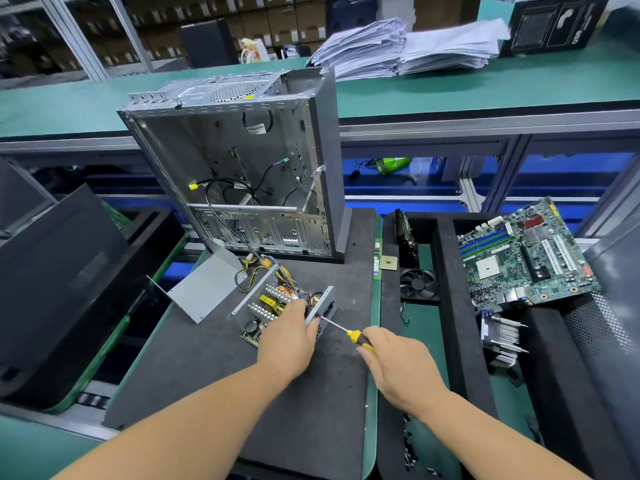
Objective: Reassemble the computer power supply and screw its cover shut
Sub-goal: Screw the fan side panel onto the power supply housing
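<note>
Head cam: my left hand (pixel 289 336) clamps the open power supply (pixel 282 308) steady so my right hand (pixel 398 365), w/ grip round the screwdriver (pixel 346 331), can drive its side screw.

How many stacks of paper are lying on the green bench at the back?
2. One paper stack lies behind the open computer case; the other paper stack is to its right, beside the black box.

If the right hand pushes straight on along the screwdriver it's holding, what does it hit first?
The right hand would drive the screwdriver up and left into the end panel of the open power supply, right beside the left hand that grips it. The tip looks already at the panel; depth is unclear.
</note>
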